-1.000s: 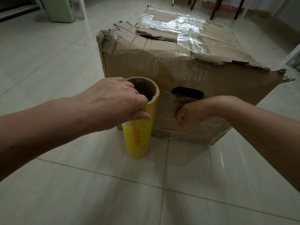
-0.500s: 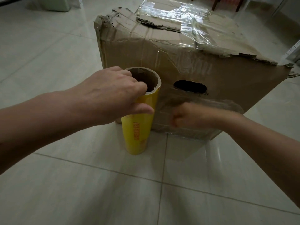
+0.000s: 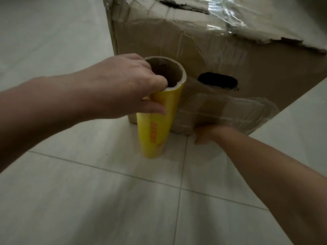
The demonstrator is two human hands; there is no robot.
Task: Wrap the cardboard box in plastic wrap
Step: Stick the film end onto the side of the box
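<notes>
**q:** head view. where are the task items?
**a:** the cardboard box (image 3: pixel 265 71) stands on the tiled floor (image 3: pixel 88 191), torn along its upper edges. the yellow roll (image 3: pixel 157 124) of plastic wrap stands upright on the floor, just beside the box's near face.

**q:** state of the hands?
**a:** the left hand (image 3: pixel 127 89) grasps the roll's top rim, fingers inside the core and thumb outside. the right hand (image 3: pixel 208 134) is low at the box's bottom edge, fingers curled against the film sheet (image 3: pixel 230 110). it is blurred, so i cannot tell whether it pinches the film.

**q:** progress?
**a:** done: crumpled top film (image 3: pixel 224 20) covers part of the lid. the film sheet runs from the roll across the lower near face, below the handle hole (image 3: pixel 217 81).
left, by estimate: the upper near face is bare and the other sides are out of view. most of the wrapping probably remains.
</notes>
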